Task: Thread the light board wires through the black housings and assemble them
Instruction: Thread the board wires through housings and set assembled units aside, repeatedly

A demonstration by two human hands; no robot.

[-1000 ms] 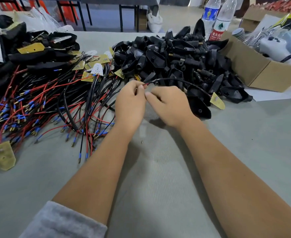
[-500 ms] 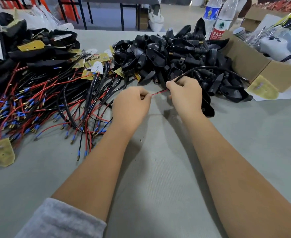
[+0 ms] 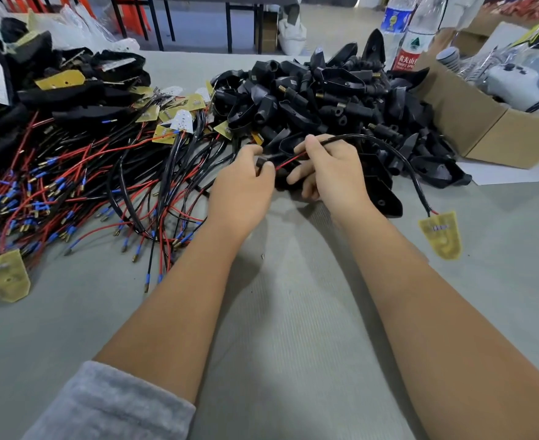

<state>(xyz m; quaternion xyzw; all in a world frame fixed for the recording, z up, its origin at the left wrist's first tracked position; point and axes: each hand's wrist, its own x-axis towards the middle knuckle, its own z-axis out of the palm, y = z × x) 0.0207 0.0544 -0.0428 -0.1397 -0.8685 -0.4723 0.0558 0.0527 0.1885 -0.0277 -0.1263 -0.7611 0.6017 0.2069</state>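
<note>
Two hands are seen at work above the grey worktop: the left hand pinches the red wire end at a small black housing, while the right hand is closed around the black cable. The cable arcs rightward and down to a yellow light board, which is held pointed-end down beside the housing pile. Snagging on that pile could pull the wire back out.
</note>
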